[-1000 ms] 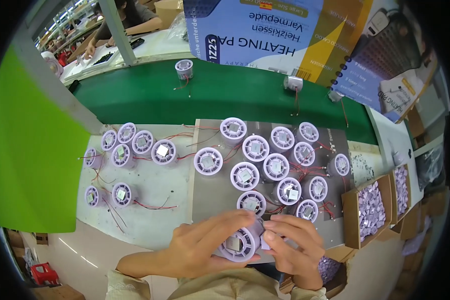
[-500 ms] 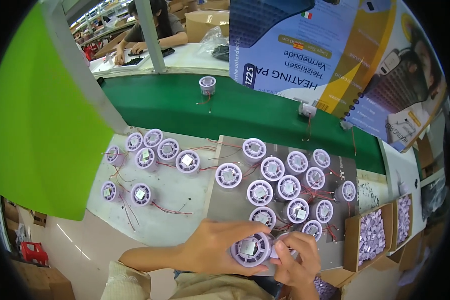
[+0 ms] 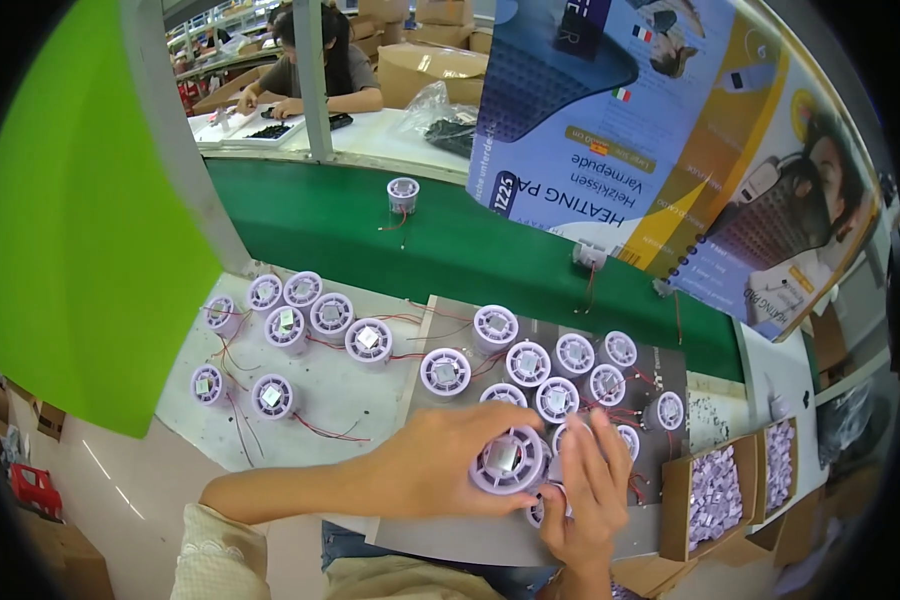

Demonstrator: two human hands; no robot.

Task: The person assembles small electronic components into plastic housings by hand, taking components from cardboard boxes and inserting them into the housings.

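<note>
Between the thumb and fingers of my left hand (image 3: pixel 425 460) is a round lilac plastic housing (image 3: pixel 511 461), its spoked ring face up and a square silver plate in the middle. My right hand (image 3: pixel 588 490) is against the housing's right side, fingers stretched upward and thumb low beside it. A small pale lilac patch shows between that hand and the housing; I cannot make out whether it is a separate part. Several like housings with red wires stand just beyond my hands, such as one housing (image 3: pixel 557 400) partly behind my right fingers.
More wired housings (image 3: pixel 369 342) stand on the pale board at left. Cardboard boxes of small lilac pieces (image 3: pixel 715 497) are at right. Beyond runs a green belt (image 3: pixel 310 215) carrying a few housings. A printed cardboard sheet (image 3: pixel 610 130) hangs at upper right. Across the belt sits another person (image 3: pixel 340 70).
My right fingers have gone from a curled pinch at the housing's side to stretched upward along it. Both hands and the housing are slightly farther forward over the board. The view has shifted slightly.
</note>
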